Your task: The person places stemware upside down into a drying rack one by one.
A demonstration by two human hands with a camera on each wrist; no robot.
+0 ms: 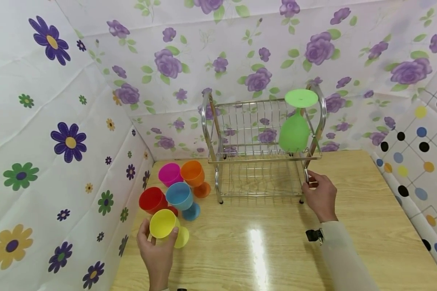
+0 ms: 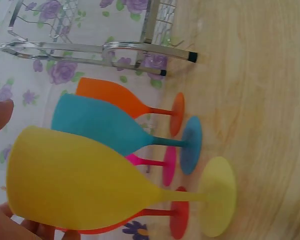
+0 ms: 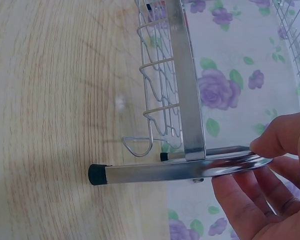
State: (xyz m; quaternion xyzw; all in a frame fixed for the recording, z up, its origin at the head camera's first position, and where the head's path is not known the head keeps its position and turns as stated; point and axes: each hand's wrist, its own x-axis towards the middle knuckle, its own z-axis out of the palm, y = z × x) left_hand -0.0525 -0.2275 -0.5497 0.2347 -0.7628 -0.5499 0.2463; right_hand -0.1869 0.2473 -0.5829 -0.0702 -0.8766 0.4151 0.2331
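My left hand (image 1: 158, 252) is spread around the bowl of an upright yellow plastic goblet (image 1: 162, 224). In the left wrist view a gap shows between the thumb and the goblet (image 2: 75, 180), while the other fingers are partly hidden behind it. My right hand (image 1: 321, 198) grips the lower right side of a metal dish rack (image 1: 262, 160); in the right wrist view, thumb and fingers pinch its curved frame (image 3: 235, 164). Upside down on the rack's upper tier, at the right end, is a green goblet (image 1: 295, 131).
Beside the yellow goblet, red (image 1: 152, 201), blue (image 1: 179, 196), magenta (image 1: 170, 173) and orange (image 1: 193, 173) goblets stand upright close together on the wooden table (image 1: 233, 250). Flowered cloth (image 1: 211, 64) hangs behind the rack, and more cloth hangs at both sides.
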